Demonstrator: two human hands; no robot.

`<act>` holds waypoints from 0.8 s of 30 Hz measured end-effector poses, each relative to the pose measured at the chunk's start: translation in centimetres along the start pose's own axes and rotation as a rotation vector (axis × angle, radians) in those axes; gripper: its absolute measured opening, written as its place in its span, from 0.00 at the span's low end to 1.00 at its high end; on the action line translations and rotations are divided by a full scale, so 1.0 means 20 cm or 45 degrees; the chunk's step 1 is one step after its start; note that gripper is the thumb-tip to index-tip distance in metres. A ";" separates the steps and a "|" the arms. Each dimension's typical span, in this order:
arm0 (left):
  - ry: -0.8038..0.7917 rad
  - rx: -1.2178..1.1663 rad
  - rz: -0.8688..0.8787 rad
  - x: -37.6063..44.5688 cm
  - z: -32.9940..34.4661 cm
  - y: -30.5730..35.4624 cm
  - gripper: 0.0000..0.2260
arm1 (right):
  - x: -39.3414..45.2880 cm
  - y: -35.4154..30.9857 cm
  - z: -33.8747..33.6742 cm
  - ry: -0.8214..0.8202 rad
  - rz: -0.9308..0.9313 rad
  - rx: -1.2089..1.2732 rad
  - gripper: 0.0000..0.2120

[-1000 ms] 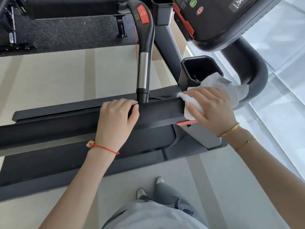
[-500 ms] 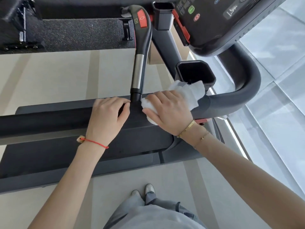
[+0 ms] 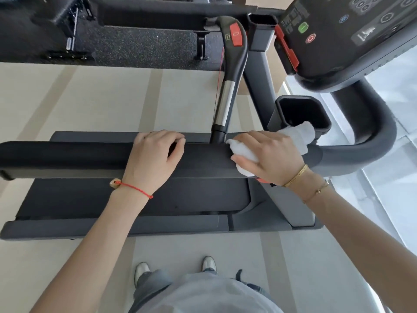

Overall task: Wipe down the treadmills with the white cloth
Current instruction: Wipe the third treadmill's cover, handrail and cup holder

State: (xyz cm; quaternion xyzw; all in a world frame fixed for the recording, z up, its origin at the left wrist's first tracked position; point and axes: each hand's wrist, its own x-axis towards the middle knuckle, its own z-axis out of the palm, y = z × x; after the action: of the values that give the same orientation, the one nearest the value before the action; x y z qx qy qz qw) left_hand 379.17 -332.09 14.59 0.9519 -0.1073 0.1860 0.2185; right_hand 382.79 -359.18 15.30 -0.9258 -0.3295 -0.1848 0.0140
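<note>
A black treadmill stands below me, its long padded side handrail (image 3: 67,158) running left to right across the view. My left hand (image 3: 155,159) grips this rail near its middle, fingers curled over the far side. My right hand (image 3: 268,158) holds the white cloth (image 3: 300,134) wrapped over the rail, just right of the upright grip bar (image 3: 225,105) with its red button. The cloth bunches out past my fingers at both ends.
The console (image 3: 352,35) with green and red buttons hangs at the upper right. A black cup holder (image 3: 302,114) sits just behind the cloth. The running deck (image 3: 135,199) lies under the rail. Beige floor (image 3: 101,98) spreads beyond, and my shoes (image 3: 208,264) stand close to the deck.
My right hand slid the cloth leftward along the rail from the curved end toward the upright bar, then eased slightly back right. My left hand kept its grip.
</note>
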 end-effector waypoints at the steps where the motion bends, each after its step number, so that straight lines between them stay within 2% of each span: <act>1: 0.008 0.000 -0.011 -0.01 -0.02 -0.04 0.08 | 0.01 -0.03 0.01 0.075 0.000 -0.015 0.25; 4: 0.016 -0.014 -0.026 -0.03 -0.09 -0.19 0.07 | 0.09 -0.18 0.06 0.280 -0.021 -0.093 0.21; 7: -0.002 -0.039 -0.032 -0.06 -0.16 -0.34 0.07 | 0.20 -0.38 0.12 0.362 0.037 -0.131 0.21; 24: -0.020 -0.073 -0.038 -0.30 -0.62 -1.13 0.08 | 0.81 -1.28 0.28 0.381 0.066 -0.068 0.21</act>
State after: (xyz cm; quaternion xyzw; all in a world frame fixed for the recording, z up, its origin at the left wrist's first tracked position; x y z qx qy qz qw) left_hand 376.40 -305.75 14.07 0.9482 -0.1000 0.1719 0.2476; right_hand 380.45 -328.56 13.33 -0.8961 -0.2947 -0.3291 0.0431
